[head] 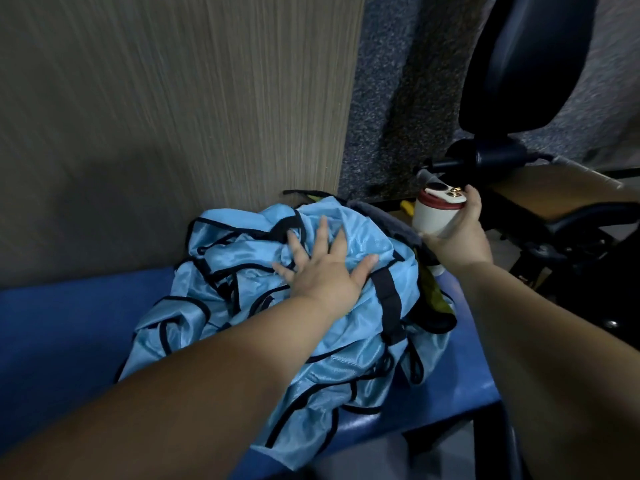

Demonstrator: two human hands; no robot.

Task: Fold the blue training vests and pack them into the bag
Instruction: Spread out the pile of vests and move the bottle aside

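Vests heaped mid-surface, pressed under flat, wide left grip; right grip clasping white bottle near far edge.

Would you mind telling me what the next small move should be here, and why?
Probably set the white bottle aside, since the right hand is closed around it while only the left hand rests flat on the unfolded pile of blue vests on the blue bench; folding likely needs both hands.

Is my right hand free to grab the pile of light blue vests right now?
Probably not: the right hand is holding a white bottle with a dark red lid; only the left hand rests on the vests.
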